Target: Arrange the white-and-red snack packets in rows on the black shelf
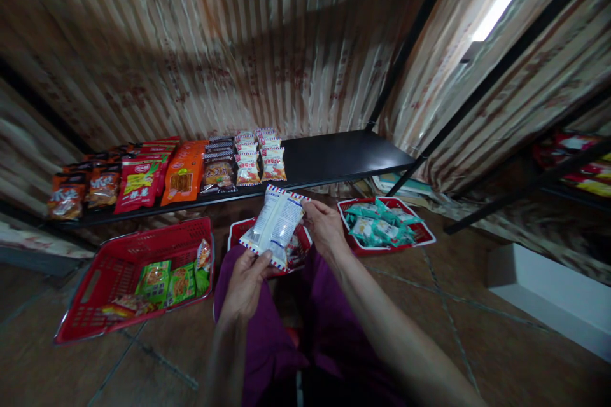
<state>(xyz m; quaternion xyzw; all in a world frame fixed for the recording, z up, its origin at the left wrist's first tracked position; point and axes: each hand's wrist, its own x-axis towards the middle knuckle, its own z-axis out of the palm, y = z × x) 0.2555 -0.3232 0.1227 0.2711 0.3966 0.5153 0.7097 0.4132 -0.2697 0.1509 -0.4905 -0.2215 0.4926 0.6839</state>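
Note:
A white snack bag with a red-and-blue striped edge is stretched between my two hands, its printed back face towards me. My left hand pinches its lower edge. At its upper right corner, my right hand grips it between thumb and fingers. Below the bag, partly hidden by it and my hands, sits a small red basket with more packets inside. Behind, two rows of small striped-edge snack bags stand on the black shelf.
Left of my knees lies a red basket holding green packets. To the right, another red basket holds teal packets. Orange bags and red bags line the shelf's left part. A white box stands far right.

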